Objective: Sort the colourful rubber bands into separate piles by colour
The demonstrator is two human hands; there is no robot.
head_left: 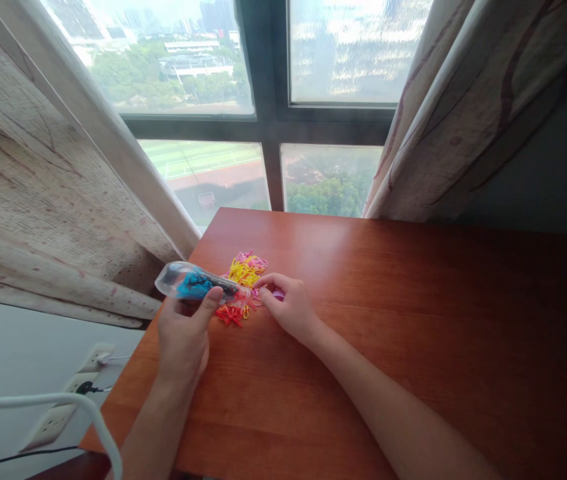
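Head view: left hand (183,333) grips a clear plastic bottle (199,284); right hand (289,303), hold unclear, seemingly works beside its mouth (246,297), needing precision.

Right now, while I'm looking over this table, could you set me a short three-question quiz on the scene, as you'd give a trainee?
1. Fill in: the clear plastic bottle is held by the person's ____ hand.
2. True or false: the bottle stands upright.
3. Which colour appears among the loose loops on the wooden table?
A. Green
B. Yellow
C. White

Key:
1. Left; the left hand grips it.
2. False; it is tipped over sideways.
3. B.
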